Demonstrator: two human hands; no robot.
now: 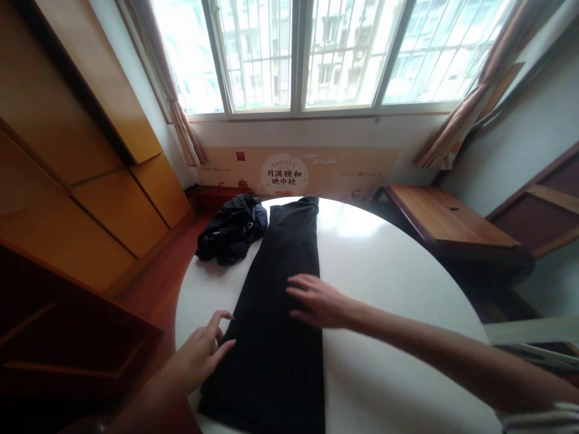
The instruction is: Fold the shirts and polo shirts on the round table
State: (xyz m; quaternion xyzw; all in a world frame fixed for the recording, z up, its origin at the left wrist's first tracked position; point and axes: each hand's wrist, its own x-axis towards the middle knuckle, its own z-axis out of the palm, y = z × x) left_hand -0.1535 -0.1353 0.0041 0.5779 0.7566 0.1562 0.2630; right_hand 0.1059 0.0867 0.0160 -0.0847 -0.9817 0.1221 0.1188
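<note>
A long black garment (284,289), seemingly a pair of trousers folded lengthwise, lies across the white round table (389,283). It is narrower at the far end and wider towards me, where the frame cuts it off. At its left edge is my left hand (203,349), thumb and index finger apart, with the fingertips at the cloth. My right hand (319,301) is over the garment's right side, fingers spread and a little bent; whether it presses on the fabric I cannot tell. Neither hand grips anything.
A crumpled heap of dark clothes (233,232) sits at the table's far left. Wooden cabinets (104,199) stand to the left, a wooden desk (452,217) to the right. Beyond the table are a wall banner (335,169) and a barred window (344,60) with curtains.
</note>
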